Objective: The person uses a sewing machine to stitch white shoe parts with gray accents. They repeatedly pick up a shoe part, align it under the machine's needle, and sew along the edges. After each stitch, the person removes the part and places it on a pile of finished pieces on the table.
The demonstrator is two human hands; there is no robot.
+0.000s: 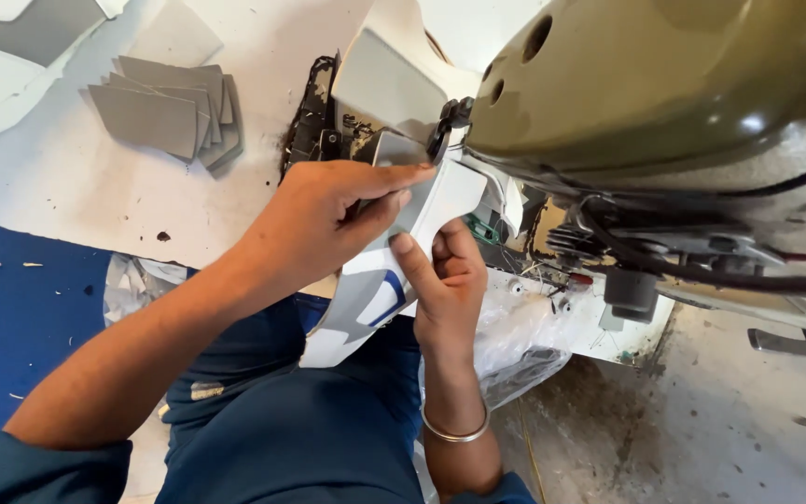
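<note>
- Head view: left hand laid over the white shaped piece, fingers nearly flat and closed down on it, thumb side pressing the edge toward the sewing machine.
- Right hand underneath, fingers curled shut, thumb up against the lower face of the same piece, pinching it from below.
- White shaped piece held between both hands, just in front of the needle area, its lower end with a blue stripe hanging toward the lap.
- To do this well, by judgement: keep the piece flat and taut between both hands, guide from the edges, keep fingertips clear of the needle zone, feed slowly and evenly so the seam line stays true.
- Needle itself hidden behind the left hand and the piece; cannot tell whether down or up.
- Counted: two hands, one white piece in hand, one olive-green sewing machine.
- One stack of grey cut pieces on the white table, well apart to the left; about five or six layers showing, exact number unclear.
- One metal bangle on the right wrist.
- One crumpled clear plastic sheet beside the right forearm.
</note>
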